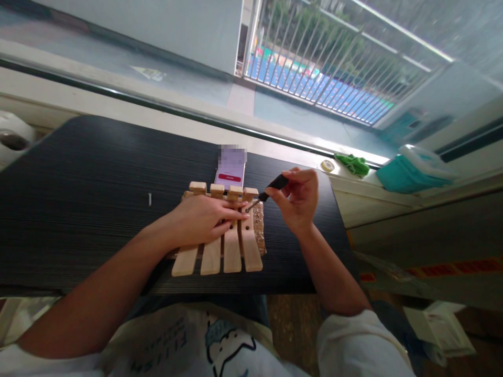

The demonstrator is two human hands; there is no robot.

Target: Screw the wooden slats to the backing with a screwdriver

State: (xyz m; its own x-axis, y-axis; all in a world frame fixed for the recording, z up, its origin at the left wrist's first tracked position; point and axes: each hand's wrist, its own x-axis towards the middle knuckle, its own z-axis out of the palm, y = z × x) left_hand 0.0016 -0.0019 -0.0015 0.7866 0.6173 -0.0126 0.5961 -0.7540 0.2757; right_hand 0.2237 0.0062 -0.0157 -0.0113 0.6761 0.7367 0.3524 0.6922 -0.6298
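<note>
Left hand (200, 217), open flat, partly hides wooden slats (232, 251) near front edge of desk (98, 209); right hand (301, 199) grips screwdriver (278, 182), its tip unclear.

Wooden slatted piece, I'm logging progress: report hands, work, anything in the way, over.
Left hand flat across wooden slatted piece; right hand holding screwdriver, tip at rightmost slat. Left fingertips close beside tip; phone just beyond far edge.

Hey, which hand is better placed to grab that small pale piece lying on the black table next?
Probably your left hand: it's nearer the small pale piece and rests on the wooden slats, while your right hand holds a black-handled screwdriver.
</note>
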